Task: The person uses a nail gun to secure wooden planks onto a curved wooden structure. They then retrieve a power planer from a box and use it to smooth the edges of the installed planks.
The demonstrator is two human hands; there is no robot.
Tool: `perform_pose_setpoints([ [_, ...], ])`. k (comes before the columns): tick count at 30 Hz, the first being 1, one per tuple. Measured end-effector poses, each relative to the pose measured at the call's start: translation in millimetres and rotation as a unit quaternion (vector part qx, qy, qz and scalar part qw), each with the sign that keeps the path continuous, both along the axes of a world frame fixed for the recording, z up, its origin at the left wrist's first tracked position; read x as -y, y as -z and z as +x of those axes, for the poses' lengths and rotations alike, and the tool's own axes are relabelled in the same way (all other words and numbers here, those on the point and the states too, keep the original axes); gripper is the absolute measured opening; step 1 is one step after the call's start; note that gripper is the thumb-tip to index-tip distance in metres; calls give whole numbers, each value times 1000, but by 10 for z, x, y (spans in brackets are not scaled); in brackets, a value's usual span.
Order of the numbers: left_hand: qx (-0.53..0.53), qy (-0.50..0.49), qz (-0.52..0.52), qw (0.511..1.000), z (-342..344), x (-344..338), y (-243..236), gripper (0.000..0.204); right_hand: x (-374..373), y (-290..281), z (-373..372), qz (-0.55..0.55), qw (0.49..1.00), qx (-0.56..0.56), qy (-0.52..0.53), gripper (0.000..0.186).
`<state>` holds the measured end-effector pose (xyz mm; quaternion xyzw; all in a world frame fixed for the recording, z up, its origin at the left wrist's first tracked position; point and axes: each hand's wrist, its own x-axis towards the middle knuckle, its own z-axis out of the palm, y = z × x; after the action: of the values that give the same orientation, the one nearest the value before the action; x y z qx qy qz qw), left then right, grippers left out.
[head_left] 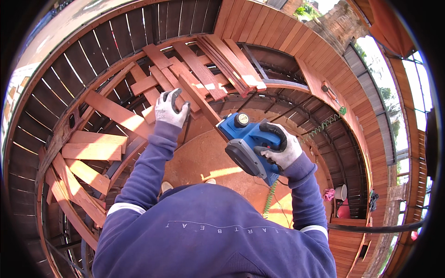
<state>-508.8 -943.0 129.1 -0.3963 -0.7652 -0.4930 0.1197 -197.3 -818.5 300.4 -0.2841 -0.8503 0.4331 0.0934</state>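
Navy sweatshirt [208, 241] is filling the foot of the head view; past it, the gloved right hand [288, 149] is wrapping tightly round a blue planer [254, 133], which is meeting a narrow board [199, 98]. The left hand [168, 110] is arching beside that board, thumb and fingers spread; whether it's touching, I'm not managing to tell. Planks [197, 65] are lying beyond.

Planer [252, 148] sits at the near end of a plank [200, 98], right hand [289, 149] on its handle. Left hand [170, 111] is off to its left. Loose boards [118, 116] are strewn left of it and beyond it. Coiled hose [269, 200] is just on its near side, and a bucket [341, 192]'s way over to its right, nearer the wearer.
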Motion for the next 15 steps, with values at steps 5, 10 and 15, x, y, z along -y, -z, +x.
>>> perform_pose_setpoints([
  [5,13,263,-92,960,895,-318,-639,61,22,-48,-49,27,999,14,-15,60],
  [10,-3,232,-171,957,1088,-474,-812,57,17,-33,-48,91,995,23,-20,60],
  [15,-61,286,-203,934,1065,-473,-786,55,61,-65,-62,111,993,7,-29,61],
])
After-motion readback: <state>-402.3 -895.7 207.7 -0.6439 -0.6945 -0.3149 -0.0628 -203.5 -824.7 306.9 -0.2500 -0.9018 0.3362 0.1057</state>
